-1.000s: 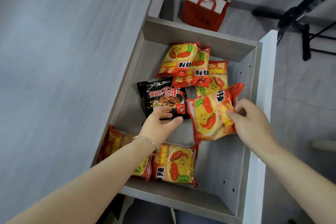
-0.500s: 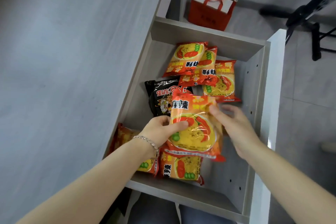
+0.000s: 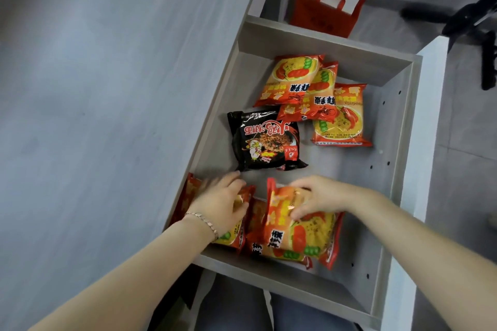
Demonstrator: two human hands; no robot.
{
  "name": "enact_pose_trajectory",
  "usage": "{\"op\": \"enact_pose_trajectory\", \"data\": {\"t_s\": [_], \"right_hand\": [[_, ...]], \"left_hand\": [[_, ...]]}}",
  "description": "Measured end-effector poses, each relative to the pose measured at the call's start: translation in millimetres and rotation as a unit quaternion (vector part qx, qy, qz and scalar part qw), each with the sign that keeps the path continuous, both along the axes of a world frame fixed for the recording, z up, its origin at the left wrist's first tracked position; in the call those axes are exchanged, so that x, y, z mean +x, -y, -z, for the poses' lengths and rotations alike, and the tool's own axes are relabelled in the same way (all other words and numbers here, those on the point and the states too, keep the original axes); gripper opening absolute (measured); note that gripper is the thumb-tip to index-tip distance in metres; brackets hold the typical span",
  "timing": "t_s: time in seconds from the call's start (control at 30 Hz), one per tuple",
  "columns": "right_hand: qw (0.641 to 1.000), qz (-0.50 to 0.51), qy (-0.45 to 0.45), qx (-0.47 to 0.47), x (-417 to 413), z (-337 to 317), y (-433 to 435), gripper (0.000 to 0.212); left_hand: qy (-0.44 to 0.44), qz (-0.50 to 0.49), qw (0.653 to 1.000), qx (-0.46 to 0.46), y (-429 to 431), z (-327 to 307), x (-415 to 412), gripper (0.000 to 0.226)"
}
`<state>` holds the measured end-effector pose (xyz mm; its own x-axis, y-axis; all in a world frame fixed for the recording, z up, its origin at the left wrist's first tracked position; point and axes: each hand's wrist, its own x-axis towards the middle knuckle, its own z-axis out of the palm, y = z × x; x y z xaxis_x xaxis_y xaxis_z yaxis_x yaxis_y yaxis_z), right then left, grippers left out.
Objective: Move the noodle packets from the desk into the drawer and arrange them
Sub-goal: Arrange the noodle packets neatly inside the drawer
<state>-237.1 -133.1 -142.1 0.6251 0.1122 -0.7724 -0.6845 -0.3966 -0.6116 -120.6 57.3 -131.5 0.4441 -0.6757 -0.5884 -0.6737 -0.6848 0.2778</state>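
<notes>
An orange packet is pressed down at its top edge by the right hand, fingers curled onto it, so that it is laid over the packet below at the near end of the drawer. The left hand is laid on the neighbouring packet, fingers bent on its top edge, apparently to keep it in line. A black packet and three overlapped orange packets are left farther back; no packets are seen on the bench.

grey floor, red gift bag, black stand beyond.
</notes>
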Motion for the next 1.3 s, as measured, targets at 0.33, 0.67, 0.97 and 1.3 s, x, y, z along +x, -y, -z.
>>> {"op": "enact_pose_trajectory", "data": {"t_s": [0.33, 0.67, 0.97, 1.3], "right_hand": [[0.988, -0.062, -0.013, -0.139, -0.3, 40.0, -63.2, 0.073], [0.992, 0.014, -0.060, -0.114, 6.1, 33.7, -73.1, 0.065], [0.617, 0.783, -0.075, -0.032, 39.0, 29.8, 58.6, 0.050], [0.524, 0.847, -0.059, 0.063, 30.3, 35.5, 64.4, 0.036]], "left_hand": [[-0.007, 0.058, 0.986, 0.153, 0.4, 13.6, 17.1, 0.067], [-0.001, 0.081, 0.971, 0.223, 13.3, 13.7, 11.9, 0.071], [-0.024, 0.084, 0.960, 0.265, 27.5, 16.5, 14.5, 0.069], [-0.032, -0.057, 0.993, 0.100, 34.0, 0.3, 13.5, 0.040]]}}
